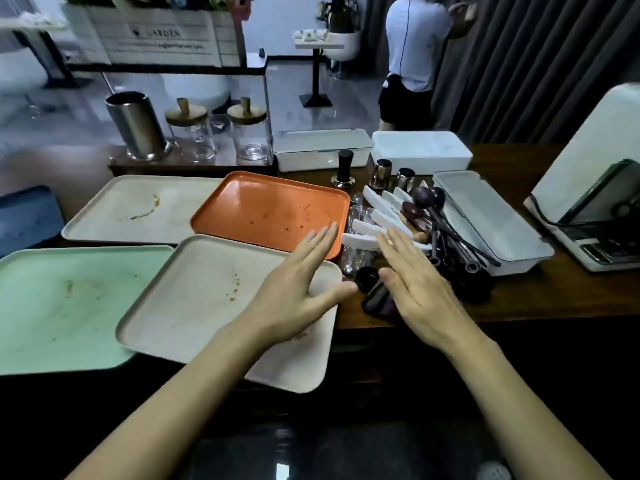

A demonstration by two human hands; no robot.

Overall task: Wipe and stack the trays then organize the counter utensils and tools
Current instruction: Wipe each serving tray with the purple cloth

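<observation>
Beige tray (194,299) at the desk's (519,299) front edge: my left hand (294,289) hovers over it, right hand (419,292) beside, both flat, empty.

Stained green tray (52,299), orange tray (263,202), near beige tray (194,299) and far beige tray (138,206) overlap beside jumbled utensils (384,204)

- The left hand (291,299) and the right hand (419,296) are both bare, each with long, slender fingers.
- The fingernails (333,226) of the left hand are trimmed short and plain, with a faint pale sheen.
- The left forearm (194,386) is slim and uncovered from the wrist down to the lower edge of the view.
- The right forearm (512,393) is uncovered along the same stretch.
- A small pale fleck (390,241) sits on one finger of the right hand; what it is cannot be told.
</observation>
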